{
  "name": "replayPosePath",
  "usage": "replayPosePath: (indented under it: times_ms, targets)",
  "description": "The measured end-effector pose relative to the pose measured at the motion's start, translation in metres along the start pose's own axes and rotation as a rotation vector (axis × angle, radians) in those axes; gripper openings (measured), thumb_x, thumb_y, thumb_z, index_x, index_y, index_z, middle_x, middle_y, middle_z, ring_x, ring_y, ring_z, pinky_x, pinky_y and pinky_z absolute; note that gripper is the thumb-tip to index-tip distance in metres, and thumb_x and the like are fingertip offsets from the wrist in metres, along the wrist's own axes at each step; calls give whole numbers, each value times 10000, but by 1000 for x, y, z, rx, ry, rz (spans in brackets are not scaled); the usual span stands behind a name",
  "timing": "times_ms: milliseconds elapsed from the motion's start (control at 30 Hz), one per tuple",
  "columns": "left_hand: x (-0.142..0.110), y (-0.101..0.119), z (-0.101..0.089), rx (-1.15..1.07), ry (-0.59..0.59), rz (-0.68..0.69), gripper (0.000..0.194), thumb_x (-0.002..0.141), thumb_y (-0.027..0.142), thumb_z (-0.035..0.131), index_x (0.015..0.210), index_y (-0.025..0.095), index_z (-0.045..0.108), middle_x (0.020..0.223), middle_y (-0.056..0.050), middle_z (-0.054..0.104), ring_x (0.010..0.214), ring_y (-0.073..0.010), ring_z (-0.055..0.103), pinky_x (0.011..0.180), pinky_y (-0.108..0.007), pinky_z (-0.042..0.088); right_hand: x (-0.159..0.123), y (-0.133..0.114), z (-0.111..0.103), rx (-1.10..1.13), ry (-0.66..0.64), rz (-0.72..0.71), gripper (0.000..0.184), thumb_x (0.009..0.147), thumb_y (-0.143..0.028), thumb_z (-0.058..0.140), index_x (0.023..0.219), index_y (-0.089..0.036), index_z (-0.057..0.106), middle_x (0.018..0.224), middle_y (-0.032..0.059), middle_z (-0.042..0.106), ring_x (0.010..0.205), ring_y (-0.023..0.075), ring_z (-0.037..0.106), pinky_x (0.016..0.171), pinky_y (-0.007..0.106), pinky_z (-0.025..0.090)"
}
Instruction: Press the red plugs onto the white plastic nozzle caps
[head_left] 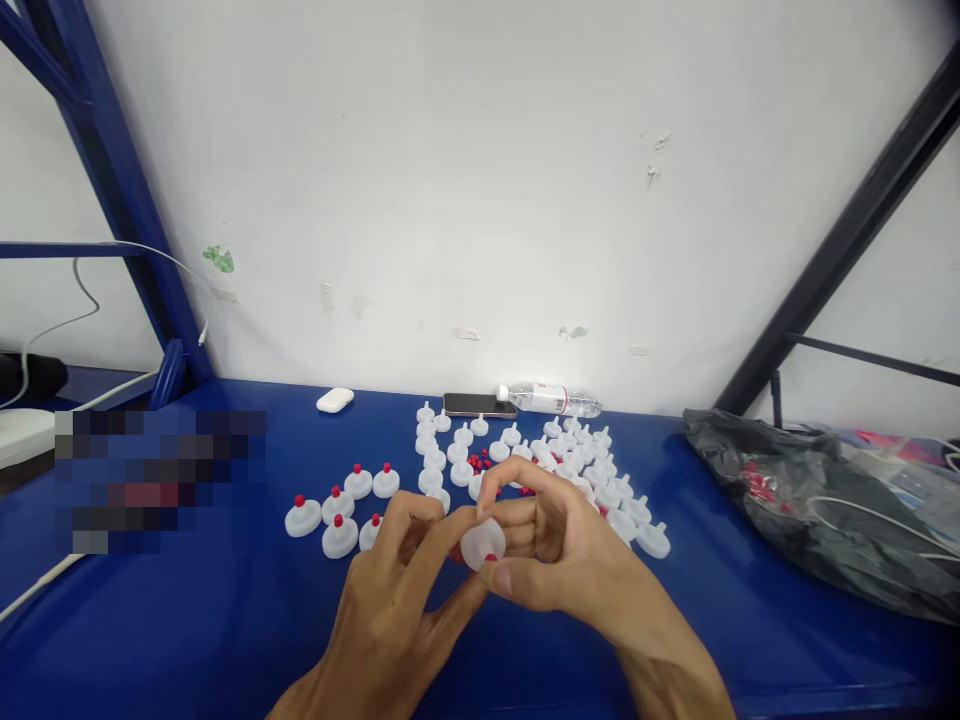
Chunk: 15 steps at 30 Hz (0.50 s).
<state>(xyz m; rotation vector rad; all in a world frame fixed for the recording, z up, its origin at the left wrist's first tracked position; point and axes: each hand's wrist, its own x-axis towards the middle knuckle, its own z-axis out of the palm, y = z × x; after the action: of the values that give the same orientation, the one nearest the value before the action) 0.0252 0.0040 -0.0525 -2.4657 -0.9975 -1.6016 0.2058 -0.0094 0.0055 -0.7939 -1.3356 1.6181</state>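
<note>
Between my two hands, above the front of the table, is a tilted white nozzle cap (pixel 480 543) with a small red tip cap (pixel 491 559) at its lower edge. My left hand (pixel 394 600) is closed on the nozzle cap, its fingers and thumb at the left side. My right hand (pixel 577 555) is closed too: the thumb presses by the red tip and the index finger curls to the upper rim. Left of my hands stand several white nozzle caps with red tips (pixel 340 537). Behind and to the right are many white nozzle caps without red tips (pixel 461 472).
Loose small red tip caps (pixel 480 461) lie among the white ones. Along the wall are a white case (pixel 335 400), a phone (pixel 478 405) and a clear bottle (pixel 551 399). A dark plastic bag (pixel 817 540) covers the right side of the blue table (pixel 225 620).
</note>
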Motion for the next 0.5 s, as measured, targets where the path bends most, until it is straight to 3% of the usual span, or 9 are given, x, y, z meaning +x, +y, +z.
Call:
replayPosePath:
  times_ms: [233,400,500]
  targets:
    - [1,-4,-2,30,-16,29,210,1029,261,573,1237,290,576,930,-2,519,627,-103,527,495,-193,460,2,-2,4,0,28,17,501,635,-158,906,879,-225,474,763,-47,702,612,70,561,600,181,404]
    - [4,-4,-4,-20,-2,8,173,1025,296,588,1196,273,606,929,7,479,605,-82,517,485,-182,462,3,1,4,27,10,-7,522,665,-176,917,904,-232,456,771,-50,687,634,72,555,619,187,399]
    - [8,-5,-4,-28,-5,-11,190,1023,309,595,1210,278,608,934,12,474,605,-73,533,456,-162,447,3,3,4,18,-1,-52,447,757,-253,888,924,-228,474,838,-28,681,733,93,584,690,207,428]
